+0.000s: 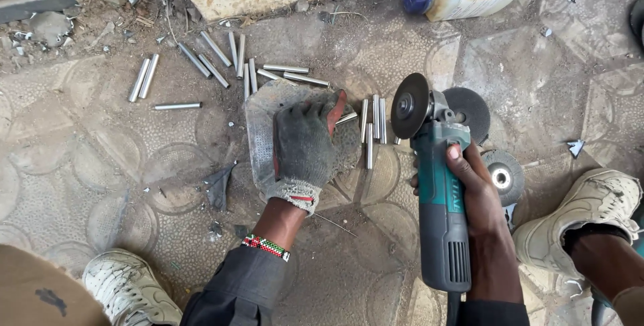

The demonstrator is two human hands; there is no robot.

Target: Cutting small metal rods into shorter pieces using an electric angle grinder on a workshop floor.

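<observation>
The gloved left hand presses flat, fingers spread, on a grey metal plate; the right hand grips a teal angle grinder, its dark disc just beside short steel rods.

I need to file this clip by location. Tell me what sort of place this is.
Probably an informal outdoor metalworking spot on a patterned paved floor. Cut metal rods lie scattered on the ground, the right hand holds an angle grinder, and spare grinding discs lie beside it.

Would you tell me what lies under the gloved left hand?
The left hand presses flat on a grey metal plate lying on the paved floor. Anything between palm and plate is hidden by the glove.
</observation>
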